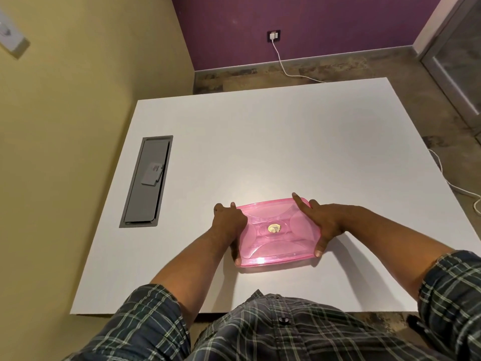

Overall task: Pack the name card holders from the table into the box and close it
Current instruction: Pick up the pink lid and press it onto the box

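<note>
Box (276, 231) lidded on white table (286, 142); purple wall (299, 22) beyond.

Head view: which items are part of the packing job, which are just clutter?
Job:
- pink box, lid on
- left hand and right hand, gripping its ends

Lying about:
- grey cable hatch set in table
- white charger cable on floor

No card holders visible.

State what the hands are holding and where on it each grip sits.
Both hold the pink lidded box on the white table: the left hand at its left end, the right hand at its right end, thumbs at the near corners.
</note>
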`<state>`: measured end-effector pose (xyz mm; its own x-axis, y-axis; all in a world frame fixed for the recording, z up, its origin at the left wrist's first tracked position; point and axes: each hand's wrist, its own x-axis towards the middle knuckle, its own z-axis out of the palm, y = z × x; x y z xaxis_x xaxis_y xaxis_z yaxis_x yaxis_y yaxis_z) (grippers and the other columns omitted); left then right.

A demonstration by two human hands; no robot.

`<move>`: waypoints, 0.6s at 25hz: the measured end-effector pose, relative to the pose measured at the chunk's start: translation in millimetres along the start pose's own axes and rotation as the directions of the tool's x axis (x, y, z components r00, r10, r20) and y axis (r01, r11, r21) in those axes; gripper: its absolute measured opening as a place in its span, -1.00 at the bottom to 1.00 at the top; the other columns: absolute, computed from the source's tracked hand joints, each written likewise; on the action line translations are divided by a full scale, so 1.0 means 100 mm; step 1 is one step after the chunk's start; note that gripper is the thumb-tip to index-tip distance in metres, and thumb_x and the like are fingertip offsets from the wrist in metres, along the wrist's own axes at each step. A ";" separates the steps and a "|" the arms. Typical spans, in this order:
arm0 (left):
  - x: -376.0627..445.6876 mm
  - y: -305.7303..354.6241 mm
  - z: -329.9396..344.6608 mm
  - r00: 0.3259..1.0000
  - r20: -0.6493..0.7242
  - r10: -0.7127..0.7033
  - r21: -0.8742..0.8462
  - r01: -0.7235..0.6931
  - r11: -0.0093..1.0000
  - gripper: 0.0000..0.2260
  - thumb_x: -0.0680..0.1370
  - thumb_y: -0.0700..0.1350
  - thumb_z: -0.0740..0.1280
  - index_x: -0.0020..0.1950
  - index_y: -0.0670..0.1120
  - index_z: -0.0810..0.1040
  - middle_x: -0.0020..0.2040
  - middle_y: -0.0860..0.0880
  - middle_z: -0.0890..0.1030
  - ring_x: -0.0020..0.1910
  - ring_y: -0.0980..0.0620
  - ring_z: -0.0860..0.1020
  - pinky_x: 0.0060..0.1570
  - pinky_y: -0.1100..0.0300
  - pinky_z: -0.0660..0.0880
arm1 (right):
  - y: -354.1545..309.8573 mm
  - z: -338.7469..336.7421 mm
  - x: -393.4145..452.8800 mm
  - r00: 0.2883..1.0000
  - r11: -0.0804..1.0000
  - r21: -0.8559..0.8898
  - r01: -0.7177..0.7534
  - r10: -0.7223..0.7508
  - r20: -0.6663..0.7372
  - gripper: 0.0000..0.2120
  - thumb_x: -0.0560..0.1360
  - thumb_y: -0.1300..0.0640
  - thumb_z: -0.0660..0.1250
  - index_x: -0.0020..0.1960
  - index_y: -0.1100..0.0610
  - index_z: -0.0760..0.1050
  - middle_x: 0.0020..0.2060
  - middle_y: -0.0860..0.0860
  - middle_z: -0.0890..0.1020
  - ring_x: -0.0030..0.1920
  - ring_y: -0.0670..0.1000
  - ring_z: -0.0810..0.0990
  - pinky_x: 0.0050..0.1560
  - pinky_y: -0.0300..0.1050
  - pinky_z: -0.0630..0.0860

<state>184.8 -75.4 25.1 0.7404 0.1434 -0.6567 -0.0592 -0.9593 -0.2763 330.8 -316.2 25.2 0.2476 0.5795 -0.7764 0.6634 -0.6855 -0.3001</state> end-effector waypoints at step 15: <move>0.00 -0.13 0.11 0.999 -0.049 0.007 -0.139 -0.014 0.990 -0.06 0.12 0.22 0.64 0.31 -0.32 0.49 0.45 -0.39 0.36 0.00 -0.25 0.66 0.10 -0.08 0.34 | 0.06 0.08 -0.09 0.993 0.999 -0.037 0.001 -0.005 -0.120 0.61 -0.04 -0.55 0.53 0.47 -0.14 -0.64 0.53 0.05 0.25 0.36 0.14 0.50 0.31 0.02 0.44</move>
<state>177.8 -60.2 20.8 0.7715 0.1244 -0.6239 0.0242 -0.9857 -0.1667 327.4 -328.7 25.7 0.3271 0.6315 -0.7030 0.6891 -0.6685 -0.2799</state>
